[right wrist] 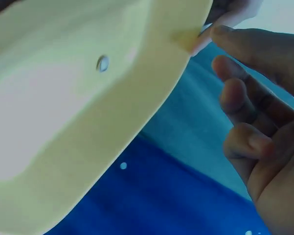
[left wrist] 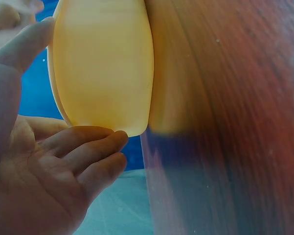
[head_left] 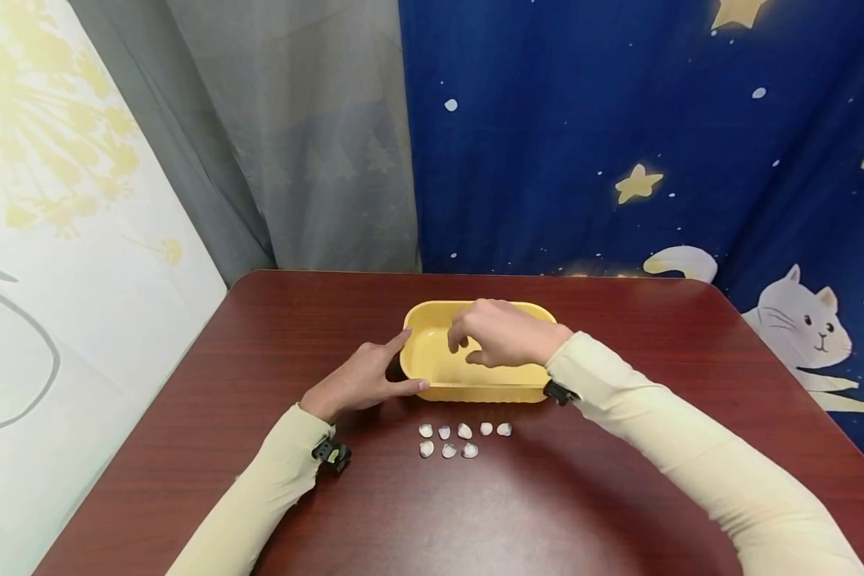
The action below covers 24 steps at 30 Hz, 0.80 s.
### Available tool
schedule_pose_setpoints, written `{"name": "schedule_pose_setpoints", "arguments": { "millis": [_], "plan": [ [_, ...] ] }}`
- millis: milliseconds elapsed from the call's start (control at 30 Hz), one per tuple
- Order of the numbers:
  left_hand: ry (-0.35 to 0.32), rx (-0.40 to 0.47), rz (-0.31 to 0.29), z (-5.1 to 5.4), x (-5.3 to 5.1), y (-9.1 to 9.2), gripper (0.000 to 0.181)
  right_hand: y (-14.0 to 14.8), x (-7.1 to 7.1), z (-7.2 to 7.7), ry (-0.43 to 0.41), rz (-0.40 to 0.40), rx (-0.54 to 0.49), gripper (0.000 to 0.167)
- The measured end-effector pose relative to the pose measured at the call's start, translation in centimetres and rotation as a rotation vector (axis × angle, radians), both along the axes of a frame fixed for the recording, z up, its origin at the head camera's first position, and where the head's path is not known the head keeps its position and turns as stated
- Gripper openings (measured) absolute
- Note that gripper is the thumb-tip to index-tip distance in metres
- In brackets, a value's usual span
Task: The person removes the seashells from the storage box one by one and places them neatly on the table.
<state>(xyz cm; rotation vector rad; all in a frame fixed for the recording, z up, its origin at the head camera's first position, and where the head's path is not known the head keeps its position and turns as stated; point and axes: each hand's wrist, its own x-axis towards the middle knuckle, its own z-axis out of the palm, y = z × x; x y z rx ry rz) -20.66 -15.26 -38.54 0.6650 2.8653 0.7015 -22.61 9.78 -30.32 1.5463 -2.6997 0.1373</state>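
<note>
A yellow rectangular basin (head_left: 490,394) stands on the table in the head view. My left hand (head_left: 360,380) spreads around its left end: the thumb lies on the near rim and the forefinger reaches the left rim. In the left wrist view its other fingers rest straight or slightly bent against the end wall. Above the basin hovers my right hand (head_left: 500,332), fingers loosely bent, with nothing visible between thumb and fingertips. One small pale shell-like piece (right wrist: 102,63) lies inside the basin in the right wrist view. Several small whitish shell-like pieces (head_left: 464,431) form two rows in front.
The dark red-brown table (head_left: 317,320) has rounded far corners. Behind it hang a grey curtain (head_left: 331,144) and a blue star-patterned curtain (head_left: 533,160). A white panel with yellow floral print (head_left: 58,240) borders the left side. Each wrist wears a small black camera (head_left: 331,454).
</note>
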Motion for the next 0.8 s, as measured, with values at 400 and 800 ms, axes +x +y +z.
{"name": "schedule_pose_setpoints", "arguments": {
  "millis": [400,800],
  "plan": [
    [0.040,0.001,-0.012,-0.1,-0.2,-0.2,0.102,-1.9,-5.9,-2.4,0.023,-0.145,0.160,0.016],
    [0.036,0.006,-0.012,0.0,-0.2,0.1,0.100,-3.3,-8.1,-5.4,-0.070,-0.211,0.212,0.013]
  ]
}}
